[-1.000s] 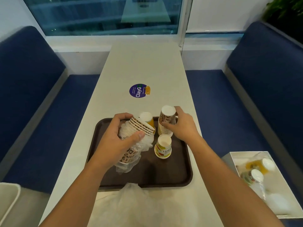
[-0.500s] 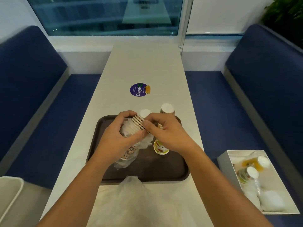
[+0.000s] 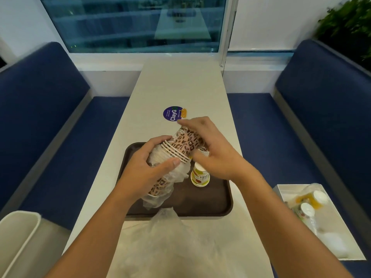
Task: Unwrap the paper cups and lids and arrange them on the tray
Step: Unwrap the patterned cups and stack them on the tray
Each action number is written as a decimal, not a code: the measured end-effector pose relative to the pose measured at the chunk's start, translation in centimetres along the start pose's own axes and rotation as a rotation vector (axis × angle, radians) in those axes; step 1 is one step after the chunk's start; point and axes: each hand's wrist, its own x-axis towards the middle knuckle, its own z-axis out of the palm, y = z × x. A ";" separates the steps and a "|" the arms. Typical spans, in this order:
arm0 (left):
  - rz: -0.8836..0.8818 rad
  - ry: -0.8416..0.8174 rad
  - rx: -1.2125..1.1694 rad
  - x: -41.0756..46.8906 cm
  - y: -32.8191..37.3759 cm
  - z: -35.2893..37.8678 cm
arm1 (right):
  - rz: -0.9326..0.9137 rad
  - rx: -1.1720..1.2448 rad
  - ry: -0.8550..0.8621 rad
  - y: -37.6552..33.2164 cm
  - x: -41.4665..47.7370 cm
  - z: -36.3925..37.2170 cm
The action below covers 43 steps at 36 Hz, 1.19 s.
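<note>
1. Both forearms come in from the bottom edge, above a loose plastic sheet (image 3: 170,237) that lies crumpled on the near end of the white table (image 3: 180,83). The frame cuts off its near part.
2. At the left a pale bin (image 3: 20,233) and at the right a white box (image 3: 341,237) on the seat are each partly cut off. In the box lie wrapped cups (image 3: 307,199), too blurred to count.
3. On the table lies the dark brown tray (image 3: 210,201). 1 small cup (image 3: 200,177) with yellow and green print stands upside down near its middle.
4. Over the left half of the tray the leopard-print cup stack (image 3: 184,143) is held tilted in the air. It has brown spots on pinkish paper, and several pale rims show at its middle.
5. The left hand (image 3: 148,165) grasps the near part of this stack, fingers and thumb curled round it. There the clear wrapper (image 3: 176,173) bunches and hangs down to the tray.
6. The right hand (image 3: 212,149) clasps the bare far part, fingers wrapped over it.
7. Under the right hand, 1 more stack (image 3: 203,151) shows only a striped piece; the rest is hidden.
8. Farther on the table is a round purple sticker (image 3: 173,113); its small text is unreadable.
</note>
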 end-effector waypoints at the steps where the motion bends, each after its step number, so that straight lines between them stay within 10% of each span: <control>1: -0.003 0.002 -0.014 0.0 0.0 0.1 | -0.025 -0.080 -0.038 0.2 0.0 0.0; 8: -0.031 0.010 -0.075 0.6 0.0 0.6 | -0.095 -0.340 0.167 2.5 1.1 -0.7; 13: -0.080 0.077 -0.042 1.4 -0.9 0.8 | 0.185 -0.260 0.457 5.2 2.1 -1.3; 22: -0.158 0.116 0.031 3.1 -2.7 1.6 | 0.587 -0.339 0.241 12.7 2.5 1.7; 29: -0.151 0.114 0.117 4.2 -3.3 1.3 | 0.638 -0.306 0.204 13.7 2.6 2.3; 35: -0.128 0.135 0.144 3.9 -3.1 1.2 | 0.437 -0.210 0.507 7.9 2.5 1.3; 43: -0.048 0.108 0.104 2.4 -1.6 1.4 | 0.230 0.104 0.010 0.4 0.9 2.8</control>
